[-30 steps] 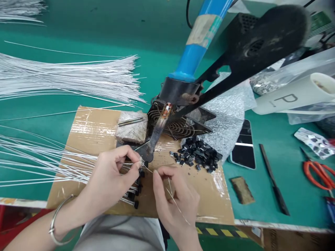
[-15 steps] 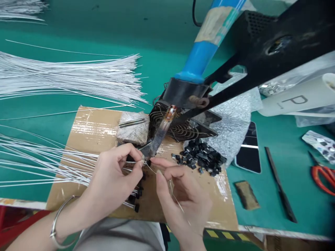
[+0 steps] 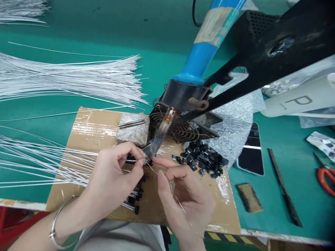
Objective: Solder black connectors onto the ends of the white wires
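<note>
My left hand (image 3: pixel 112 179) is closed in a pinch by the tip of a soldering iron (image 3: pixel 158 137). What its fingertips hold is too small and covered to make out. In my right hand (image 3: pixel 187 198), a thin strand of solder wire (image 3: pixel 179 202) runs between thumb and forefinger, its end reaching the iron's tip. The blue-handled iron is clamped in a black metal stand (image 3: pixel 235 82), slanting down to my fingertips. Below and left of my left hand lie white wires (image 3: pixel 70 164), some with black connectors (image 3: pixel 136 209) on their ends.
A cardboard sheet (image 3: pixel 89 129) covers the green bench. On it are a whitish block (image 3: pixel 134 134), a black fan (image 3: pixel 183 130) and a pile of black connectors (image 3: pixel 204 157). To the right lie a phone (image 3: pixel 252 160), a file (image 3: pixel 285 188) and red-handled scissors (image 3: pixel 326 179).
Both hands keep nearly the same pose at the iron's tip. My right hand has shifted very slightly right. The view has moved a little.
</note>
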A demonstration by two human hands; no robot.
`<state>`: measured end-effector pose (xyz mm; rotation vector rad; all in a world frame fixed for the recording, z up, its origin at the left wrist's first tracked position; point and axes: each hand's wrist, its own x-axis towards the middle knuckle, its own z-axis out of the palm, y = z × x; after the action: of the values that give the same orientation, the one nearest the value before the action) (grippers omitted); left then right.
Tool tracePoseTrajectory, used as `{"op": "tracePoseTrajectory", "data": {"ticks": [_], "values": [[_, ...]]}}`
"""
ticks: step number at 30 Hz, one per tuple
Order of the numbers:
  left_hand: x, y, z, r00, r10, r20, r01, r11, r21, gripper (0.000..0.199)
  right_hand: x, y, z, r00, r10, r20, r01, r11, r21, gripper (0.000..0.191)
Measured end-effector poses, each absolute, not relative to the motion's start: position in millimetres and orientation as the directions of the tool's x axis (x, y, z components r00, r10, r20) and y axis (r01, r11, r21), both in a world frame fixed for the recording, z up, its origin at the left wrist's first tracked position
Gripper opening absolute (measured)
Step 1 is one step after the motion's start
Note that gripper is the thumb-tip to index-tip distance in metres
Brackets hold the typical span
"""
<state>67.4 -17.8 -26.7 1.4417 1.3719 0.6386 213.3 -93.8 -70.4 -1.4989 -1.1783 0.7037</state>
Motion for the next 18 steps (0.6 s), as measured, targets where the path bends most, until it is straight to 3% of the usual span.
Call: {"op": "tracePoseTrajectory", "data": {"ticks": [18], "values": [[66, -17, -24, 0.216, 0.938, -0.272, 0.387, 0.174, 0.906, 0.011, 206, -91, -60, 0.402, 0.911, 0.091, 0.218, 0.001, -0.976, 0.019]]}}
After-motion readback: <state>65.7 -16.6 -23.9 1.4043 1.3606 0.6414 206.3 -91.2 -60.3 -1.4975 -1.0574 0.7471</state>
